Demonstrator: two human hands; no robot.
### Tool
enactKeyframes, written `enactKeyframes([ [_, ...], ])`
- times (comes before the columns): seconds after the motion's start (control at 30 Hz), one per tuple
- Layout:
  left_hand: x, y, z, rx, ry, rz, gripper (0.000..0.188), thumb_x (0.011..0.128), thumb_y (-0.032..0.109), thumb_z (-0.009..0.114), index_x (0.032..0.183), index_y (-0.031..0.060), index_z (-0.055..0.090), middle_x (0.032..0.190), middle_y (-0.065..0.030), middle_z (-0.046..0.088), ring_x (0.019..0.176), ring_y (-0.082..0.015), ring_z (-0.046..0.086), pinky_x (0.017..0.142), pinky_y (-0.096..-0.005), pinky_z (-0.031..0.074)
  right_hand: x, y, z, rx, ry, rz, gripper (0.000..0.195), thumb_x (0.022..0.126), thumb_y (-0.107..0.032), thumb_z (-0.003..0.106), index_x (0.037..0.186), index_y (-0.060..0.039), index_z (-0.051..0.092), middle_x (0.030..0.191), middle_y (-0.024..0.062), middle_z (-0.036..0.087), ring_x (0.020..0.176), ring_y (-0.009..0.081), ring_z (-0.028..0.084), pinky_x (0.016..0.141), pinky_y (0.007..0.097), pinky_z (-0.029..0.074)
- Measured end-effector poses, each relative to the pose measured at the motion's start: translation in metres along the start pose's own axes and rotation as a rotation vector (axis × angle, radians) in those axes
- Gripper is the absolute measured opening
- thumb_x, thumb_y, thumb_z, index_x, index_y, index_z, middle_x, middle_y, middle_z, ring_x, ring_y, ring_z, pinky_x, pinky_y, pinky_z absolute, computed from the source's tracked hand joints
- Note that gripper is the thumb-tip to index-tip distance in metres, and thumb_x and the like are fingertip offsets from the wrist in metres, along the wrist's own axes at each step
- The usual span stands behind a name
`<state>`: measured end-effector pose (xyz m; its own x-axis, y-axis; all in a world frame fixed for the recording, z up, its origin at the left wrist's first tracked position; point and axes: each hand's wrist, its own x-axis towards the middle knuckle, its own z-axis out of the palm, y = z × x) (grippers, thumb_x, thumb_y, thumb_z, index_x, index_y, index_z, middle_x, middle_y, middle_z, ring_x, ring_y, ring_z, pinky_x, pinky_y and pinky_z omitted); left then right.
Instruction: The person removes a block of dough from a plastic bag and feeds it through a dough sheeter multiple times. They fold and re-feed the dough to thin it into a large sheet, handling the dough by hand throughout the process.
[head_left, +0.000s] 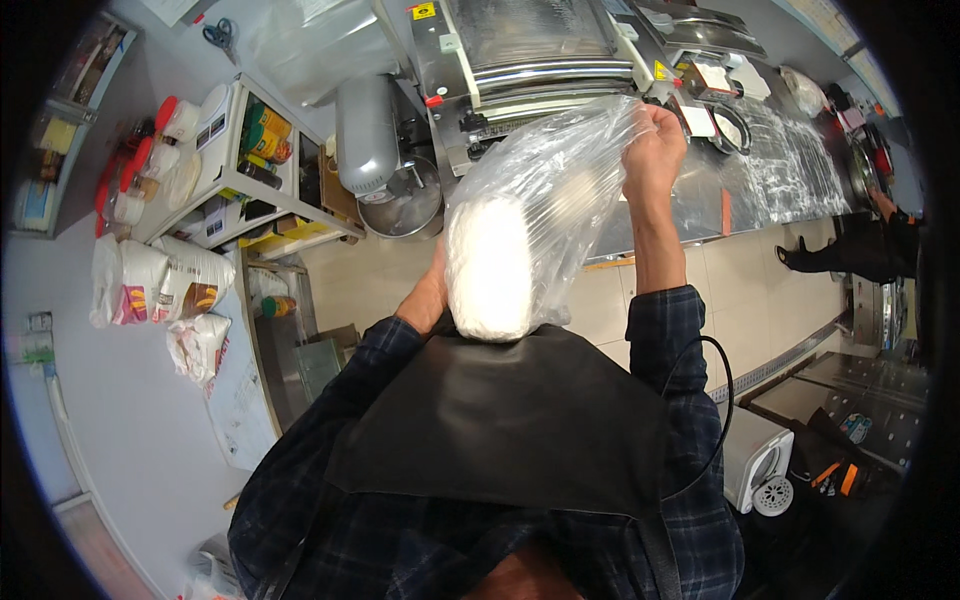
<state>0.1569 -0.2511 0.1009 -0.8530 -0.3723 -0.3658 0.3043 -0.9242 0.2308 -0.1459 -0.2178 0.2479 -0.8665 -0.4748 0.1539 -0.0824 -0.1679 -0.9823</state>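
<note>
A white, rounded oblong lump that looks like dough (491, 262) sits inside a clear plastic bag (570, 169), upright against the front of my black apron. My left hand (426, 298) holds the lump from its left side; most of those fingers are hidden behind it. Up at the right, my right hand (657, 150) pinches the gathered upper edge of the bag. Stretched film runs in creases from that hand down to the lump.
Ahead stands a dough sheeter (551, 75) on a steel worktable (675, 202). A grey stand mixer (367, 135) with a steel bowl (405, 202) is left of it. Shelves (225, 180) with jars and sacks (191, 277) line the left. Another person's dark-clad leg (847, 247) shows at far right.
</note>
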Motion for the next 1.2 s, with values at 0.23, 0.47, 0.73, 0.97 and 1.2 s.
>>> enactKeyframes([
  [0.23, 0.007, -0.007, 0.005, 0.017, 0.111, -0.009, 0.062, 0.111, 0.050, 0.047, 0.148, 0.0012, 0.058, 0.136, -0.0189, 0.071, 0.115, -0.0333, 0.073, 0.101, -0.0494, 0.062, -0.004, -0.055, -0.031, 0.320, -0.006, -0.178, 0.010, 0.108, -0.012, 0.065, 0.110, -0.0028, 0.068, 0.088, 0.0002, 0.071, 0.071, 0.0035, 0.059, 0.060, 0.0190, 0.044],
  [0.47, 0.012, -0.012, -0.023, -0.049, -0.012, -0.098, 0.062, 0.112, 0.050, 0.046, 0.152, 0.0032, 0.055, 0.143, -0.0191, 0.066, 0.124, -0.0334, 0.069, 0.110, -0.0500, 0.056, 0.014, -0.047, -0.068, -0.776, -0.232, -0.322, 0.023, 0.104, -0.015, 0.070, 0.116, 0.0047, 0.068, 0.090, 0.0076, 0.074, 0.080, 0.0195, 0.069, 0.073, 0.0366, 0.056],
  [0.73, 0.005, -0.011, -0.009, -0.008, 0.039, -0.077, 0.068, 0.111, 0.055, 0.044, 0.152, 0.0013, 0.055, 0.145, -0.0192, 0.065, 0.128, -0.0327, 0.066, 0.113, -0.0492, 0.053, -0.060, 0.030, -0.117, -0.050, -0.565, 0.332, 0.073, 0.114, -0.054, 0.044, 0.163, -0.0001, 0.039, 0.146, 0.0181, 0.064, 0.133, 0.0279, 0.063, 0.114, 0.0450, 0.047],
  [0.97, -0.015, -0.022, 0.053, 0.240, 0.314, 0.017, 0.074, 0.111, 0.060, 0.042, 0.152, -0.0003, 0.055, 0.146, -0.0194, 0.064, 0.132, -0.0322, 0.064, 0.116, -0.0484, 0.050, -0.165, 0.135, -0.079, 0.305, -0.759, 0.731, 0.071, 0.115, -0.051, 0.041, 0.166, -0.0021, 0.034, 0.167, 0.0163, 0.043, 0.149, 0.0281, 0.046, 0.125, 0.0419, 0.039],
  [1.2, -0.057, 0.001, 0.066, 1.360, 0.152, 0.138, 0.068, 0.108, 0.045, 0.061, 0.160, 0.0029, 0.048, 0.146, -0.0120, 0.061, 0.122, -0.0215, 0.062, 0.100, -0.0378, 0.052, -0.175, 0.116, -0.083, 0.488, -0.745, 0.818, 0.068, 0.115, -0.050, 0.043, 0.163, -0.0020, 0.037, 0.163, 0.0162, 0.047, 0.146, 0.0276, 0.049, 0.123, 0.0417, 0.040],
])
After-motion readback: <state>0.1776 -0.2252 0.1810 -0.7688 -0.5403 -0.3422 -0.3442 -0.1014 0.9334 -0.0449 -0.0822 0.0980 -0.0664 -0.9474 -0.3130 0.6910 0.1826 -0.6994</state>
